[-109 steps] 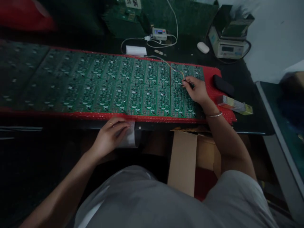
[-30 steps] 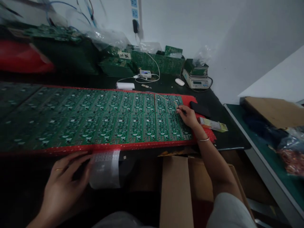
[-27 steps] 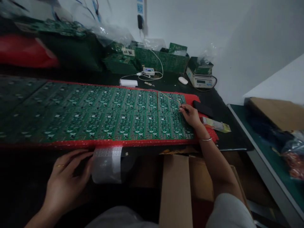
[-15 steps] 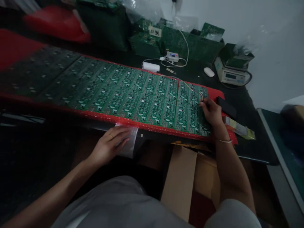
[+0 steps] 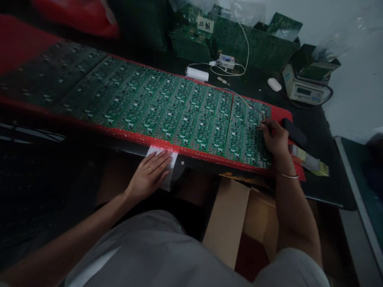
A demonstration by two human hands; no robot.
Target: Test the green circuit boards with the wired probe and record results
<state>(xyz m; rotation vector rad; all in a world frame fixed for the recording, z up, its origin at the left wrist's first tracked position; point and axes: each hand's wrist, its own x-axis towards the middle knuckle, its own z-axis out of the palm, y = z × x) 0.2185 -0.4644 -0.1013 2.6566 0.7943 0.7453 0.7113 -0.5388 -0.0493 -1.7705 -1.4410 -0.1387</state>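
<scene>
Green circuit board panels (image 5: 191, 115) lie in a long row on red bubble wrap (image 5: 119, 133). Over the right-hand panel, my right hand (image 5: 275, 137) pinches the end of a thin multi-coloured cable (image 5: 243, 100); the tip in its fingers is too small to make out. The cable runs back across the panels towards a small white box with a display (image 5: 226, 61). My left hand (image 5: 149, 175) lies flat with fingers stretched on a white sheet of paper (image 5: 170, 175), which hangs over the table's front edge.
An open cardboard box (image 5: 227, 223) stands below the front edge. Right of the panels are a black phone-like object (image 5: 295, 131) and a yellowish packet (image 5: 311, 160). A white mouse (image 5: 274, 84), a scale (image 5: 305, 91) and stacked boards (image 5: 191, 46) stand behind.
The whole view has shifted slightly. My left hand has settled flatter on the paper, its fingers nearer the red wrap. My right hand still pinches the cable end over the right-hand panel.
</scene>
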